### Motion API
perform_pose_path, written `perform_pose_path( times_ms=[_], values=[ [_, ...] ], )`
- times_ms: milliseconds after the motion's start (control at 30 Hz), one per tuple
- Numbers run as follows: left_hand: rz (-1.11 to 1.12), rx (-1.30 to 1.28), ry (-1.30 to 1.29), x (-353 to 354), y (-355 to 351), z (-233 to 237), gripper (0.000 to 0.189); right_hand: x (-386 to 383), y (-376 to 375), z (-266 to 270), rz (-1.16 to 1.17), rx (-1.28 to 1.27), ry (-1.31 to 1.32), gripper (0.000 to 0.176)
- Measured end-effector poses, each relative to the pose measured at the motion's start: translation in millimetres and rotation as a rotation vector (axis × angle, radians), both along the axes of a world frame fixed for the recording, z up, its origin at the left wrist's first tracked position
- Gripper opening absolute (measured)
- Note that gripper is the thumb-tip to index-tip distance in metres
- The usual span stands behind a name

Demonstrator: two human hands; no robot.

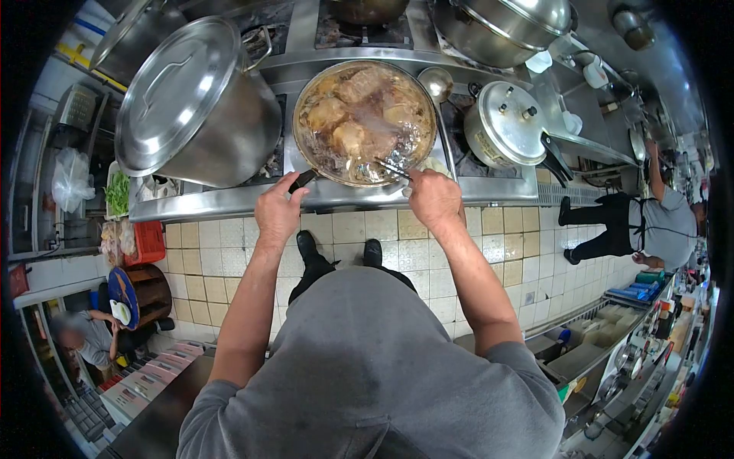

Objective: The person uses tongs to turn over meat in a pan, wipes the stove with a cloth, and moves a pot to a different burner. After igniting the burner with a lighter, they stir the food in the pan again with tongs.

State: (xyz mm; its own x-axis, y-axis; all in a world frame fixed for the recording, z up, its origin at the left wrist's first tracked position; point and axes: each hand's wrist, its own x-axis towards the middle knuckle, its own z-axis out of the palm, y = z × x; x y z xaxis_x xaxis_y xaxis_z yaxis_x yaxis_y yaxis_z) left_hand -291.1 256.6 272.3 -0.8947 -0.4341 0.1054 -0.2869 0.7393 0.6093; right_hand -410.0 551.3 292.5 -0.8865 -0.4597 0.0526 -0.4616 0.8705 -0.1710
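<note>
A wide round pan (300, 157) sits on the stove, filled with bubbling brown liquid and several large pieces of meat (348, 140). My left hand (278, 206) is closed on the pan's dark handle (303, 178) at the front left of the rim. In my right hand (434, 197) is a metal utensil (394, 168), perhaps tongs or a fork, whose tip reaches into the liquid near the front right rim. Just right of the pan, a ladle (436, 84) lies with its long handle toward me.
A tall lidded pot (229, 134) stands left of the pan, a pressure cooker (497, 141) right. More large pots (505, 30) are behind. One person (657, 222) stands at far right; another (92, 336) is at lower left near a round stool (149, 294).
</note>
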Motion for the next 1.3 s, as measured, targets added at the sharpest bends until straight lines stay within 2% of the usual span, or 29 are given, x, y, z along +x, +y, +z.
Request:
perform_pose_path(
  times_ms=[133, 233, 300, 467, 600, 667, 800, 933, 1100, 1300],
  values=[
    [0.002, 0.002, 0.004, 0, 1, 3, 0.044, -5, 5, -2, 0.013, -0.04, 0.072, 0.01],
    [0.023, 0.011, -0.015, 0, 2, 7, 0.042, -9, 6, 19, -0.029, -0.077, 0.021, 0.013],
    [-0.001, -0.004, 0.003, 0, 1, 6, 0.04, -16, 5, 32, -0.069, -0.017, 0.014, 0.016],
    [-0.015, -0.02, 0.006, 1, -2, 4, 0.041, -46, -21, 54, -0.068, -0.103, 0.084, 0.018],
    [-0.029, 0.008, 0.017, 1, -6, 5, 0.038, -80, -72, 58, -0.052, -0.01, 0.035, 0.015],
    [-0.026, 0.0, 0.016, 1, -7, 4, 0.039, -103, -103, 48, 0.063, 0.129, 0.036, 0.018],
    [-0.029, -0.023, 0.027, 2, -10, 3, 0.04, -127, -170, 53, 0.083, 0.242, -0.028, 0.023],
    [-0.031, -0.017, 0.035, 2, -12, 0, 0.04, -141, -196, 51, 0.15, 0.346, -0.027, 0.027],
    [-0.029, 0.03, 0.047, 3, -13, 7, 0.041, -154, -183, 44, 0.137, 0.331, -0.001, 0.026],
    [-0.05, 0.036, 0.099, 4, -16, 4, 0.039, -140, -116, 38, -0.061, 0.139, -0.021, 0.031]
  ],
)
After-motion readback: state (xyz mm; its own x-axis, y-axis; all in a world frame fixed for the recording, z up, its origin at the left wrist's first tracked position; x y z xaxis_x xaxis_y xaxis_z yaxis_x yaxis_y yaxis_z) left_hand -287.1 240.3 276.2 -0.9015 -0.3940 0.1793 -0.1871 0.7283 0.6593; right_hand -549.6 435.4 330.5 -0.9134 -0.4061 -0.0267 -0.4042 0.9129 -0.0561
